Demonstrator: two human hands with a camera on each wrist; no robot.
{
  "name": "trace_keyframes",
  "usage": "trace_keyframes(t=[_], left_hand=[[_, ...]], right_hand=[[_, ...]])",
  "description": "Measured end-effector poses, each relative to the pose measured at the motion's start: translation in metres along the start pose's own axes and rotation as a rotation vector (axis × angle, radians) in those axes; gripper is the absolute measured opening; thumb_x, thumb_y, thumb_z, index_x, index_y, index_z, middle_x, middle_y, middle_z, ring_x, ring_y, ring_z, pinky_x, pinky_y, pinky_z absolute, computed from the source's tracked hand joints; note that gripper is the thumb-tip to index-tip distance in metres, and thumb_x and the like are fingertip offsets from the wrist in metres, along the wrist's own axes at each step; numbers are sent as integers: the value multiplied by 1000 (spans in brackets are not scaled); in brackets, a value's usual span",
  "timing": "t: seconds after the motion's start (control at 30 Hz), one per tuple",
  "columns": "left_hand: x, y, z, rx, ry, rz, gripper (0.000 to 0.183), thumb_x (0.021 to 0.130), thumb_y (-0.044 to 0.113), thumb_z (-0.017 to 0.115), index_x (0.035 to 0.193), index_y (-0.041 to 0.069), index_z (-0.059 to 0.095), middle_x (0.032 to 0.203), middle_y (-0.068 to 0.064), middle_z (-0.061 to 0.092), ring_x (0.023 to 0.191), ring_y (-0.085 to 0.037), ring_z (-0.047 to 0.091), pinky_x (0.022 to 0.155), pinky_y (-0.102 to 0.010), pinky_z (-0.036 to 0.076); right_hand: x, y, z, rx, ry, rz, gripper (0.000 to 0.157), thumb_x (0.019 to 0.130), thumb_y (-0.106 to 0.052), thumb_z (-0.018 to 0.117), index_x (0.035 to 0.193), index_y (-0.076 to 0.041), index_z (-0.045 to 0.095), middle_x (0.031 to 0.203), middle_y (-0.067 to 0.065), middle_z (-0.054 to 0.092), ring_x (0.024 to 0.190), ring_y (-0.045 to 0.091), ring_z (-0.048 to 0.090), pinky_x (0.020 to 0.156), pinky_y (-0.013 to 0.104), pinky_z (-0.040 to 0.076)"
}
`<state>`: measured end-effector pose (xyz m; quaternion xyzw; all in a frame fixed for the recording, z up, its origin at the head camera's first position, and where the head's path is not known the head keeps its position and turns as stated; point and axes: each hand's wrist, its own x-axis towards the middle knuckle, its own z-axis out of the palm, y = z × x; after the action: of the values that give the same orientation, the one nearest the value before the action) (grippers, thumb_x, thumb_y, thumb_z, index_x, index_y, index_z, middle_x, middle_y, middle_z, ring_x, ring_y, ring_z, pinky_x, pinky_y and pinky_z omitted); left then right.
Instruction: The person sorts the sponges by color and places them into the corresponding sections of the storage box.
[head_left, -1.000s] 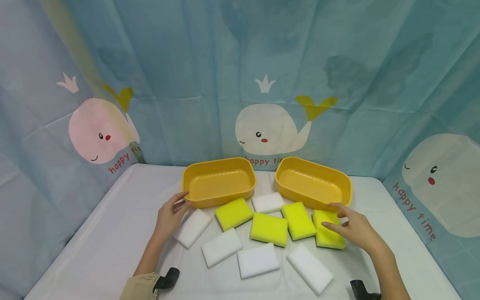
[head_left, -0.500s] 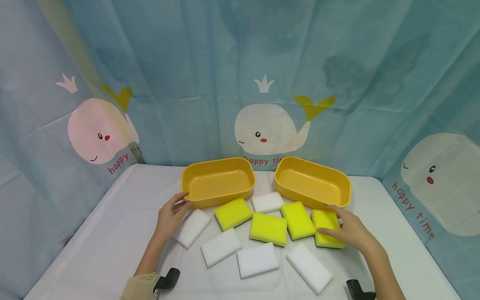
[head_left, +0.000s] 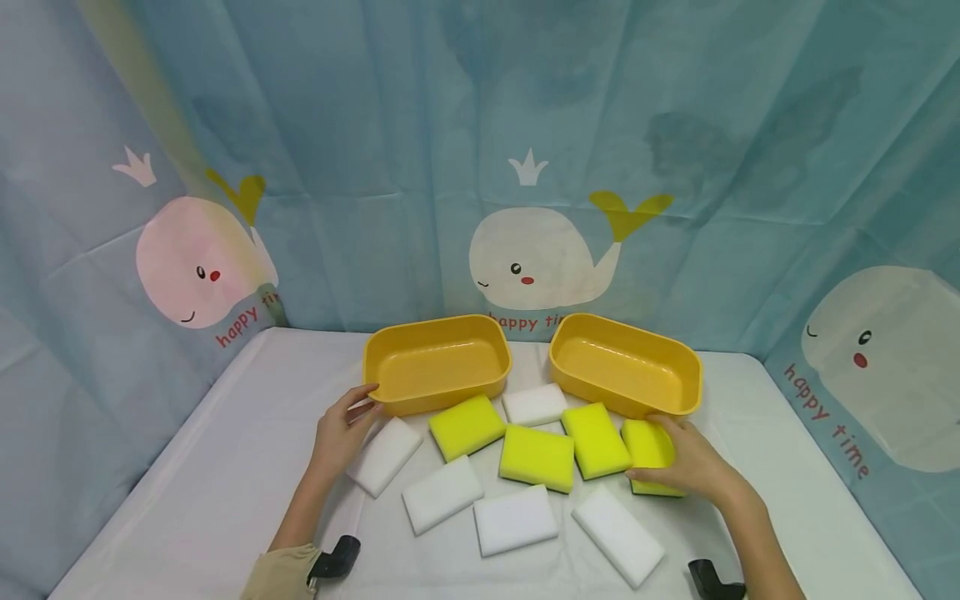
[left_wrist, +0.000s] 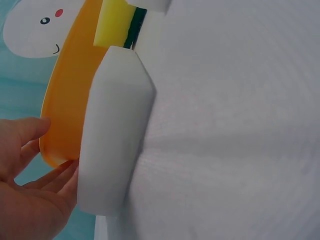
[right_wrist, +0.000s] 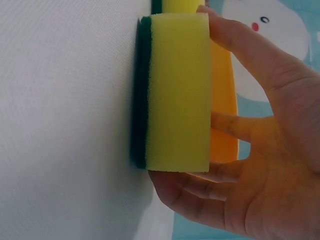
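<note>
My right hand [head_left: 693, 462] spans the rightmost yellow sponge [head_left: 651, 446], which has a dark green scouring layer underneath. In the right wrist view the thumb is at one side of this sponge [right_wrist: 180, 95], and the fingers curl round the opposite side. The sponge lies flat, green layer towards the cloth. At the near left corner of the left yellow tray [head_left: 438, 367], my left hand [head_left: 343, 429] holds the wall between thumb and fingers. A white sponge [left_wrist: 117, 135] lies right beside that hand and hides some fingertips.
Several white sponges [head_left: 516, 521] and more yellow sponges [head_left: 537, 458] lie on the white cloth [head_left: 225, 483] before the trays. A second yellow tray [head_left: 626, 362] stands behind my right hand. A blue whale-print curtain [head_left: 375, 167] encloses the table.
My right hand has moved left and down over the rightmost yellow sponge, and its fingers have closed round it. The left hand stays at the tray corner.
</note>
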<state>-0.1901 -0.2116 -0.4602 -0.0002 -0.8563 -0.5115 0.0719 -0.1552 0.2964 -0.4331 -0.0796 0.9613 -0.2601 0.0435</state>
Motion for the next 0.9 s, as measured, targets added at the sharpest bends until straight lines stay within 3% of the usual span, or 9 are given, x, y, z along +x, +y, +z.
trace_keyframes(t=[0.13, 0.37, 0.9], left_hand=[[0, 2, 1, -3, 6, -2, 44, 105, 9, 66, 147, -1, 57, 152, -24, 55, 134, -41, 61, 105, -43, 55], [-1, 0, 3, 27, 42, 37, 39, 104, 11, 68, 140, -1, 62, 147, -26, 59, 131, -44, 62, 105, -50, 53], [0, -1, 2, 31, 39, 13, 38, 105, 11, 67, 140, 0, 63, 148, -26, 58, 132, -42, 62, 105, -47, 54]], right_hand=[[-1, -2, -2, -10, -15, 23, 97, 77, -41, 93, 147, 9, 47, 142, 42, 47, 128, 58, 50, 102, 73, 46], [-1, -4, -7, -23, -50, 64, 95, 79, -38, 91, 149, 9, 45, 145, 45, 42, 127, 58, 49, 101, 74, 46], [-7, -6, -21, -59, -133, 143, 92, 80, -34, 89, 151, 6, 46, 129, 32, 55, 104, 37, 57, 90, 63, 54]])
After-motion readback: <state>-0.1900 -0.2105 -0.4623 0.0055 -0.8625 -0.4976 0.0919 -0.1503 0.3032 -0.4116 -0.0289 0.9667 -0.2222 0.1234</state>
